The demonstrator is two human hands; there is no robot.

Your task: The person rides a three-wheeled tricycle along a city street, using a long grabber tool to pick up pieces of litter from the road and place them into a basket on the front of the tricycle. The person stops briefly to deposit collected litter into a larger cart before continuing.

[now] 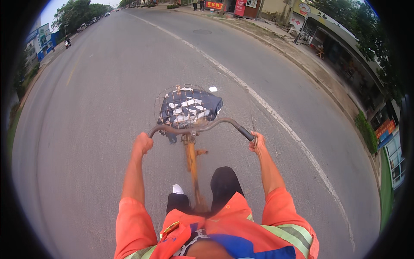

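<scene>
My left hand (142, 143) is wrapped around the left end of a bicycle's curved metal handlebar (223, 120) and hides that grip. At the other end, my right hand (258, 143) closes at the tip of the black right grip (246, 133). A thin metal rod (254, 124), its exact kind unclear, rises from the same hand. Ahead of the bar sits a rusty wire basket (156, 100) with dark blue and white patterned cloth (212, 103) in it. The worn yellow frame (193, 158) runs back between my knees, and a white shoe (177, 189) shows at the left.
Grey asphalt road (103, 113) surrounds the bicycle. A white scrap (213, 89) lies just past the basket. A white line (275, 110) runs along the right, then a kerb (310, 69) and shopfronts. Far left, a person rides a motor scooter (67, 44); a car (107, 14) is in the distance.
</scene>
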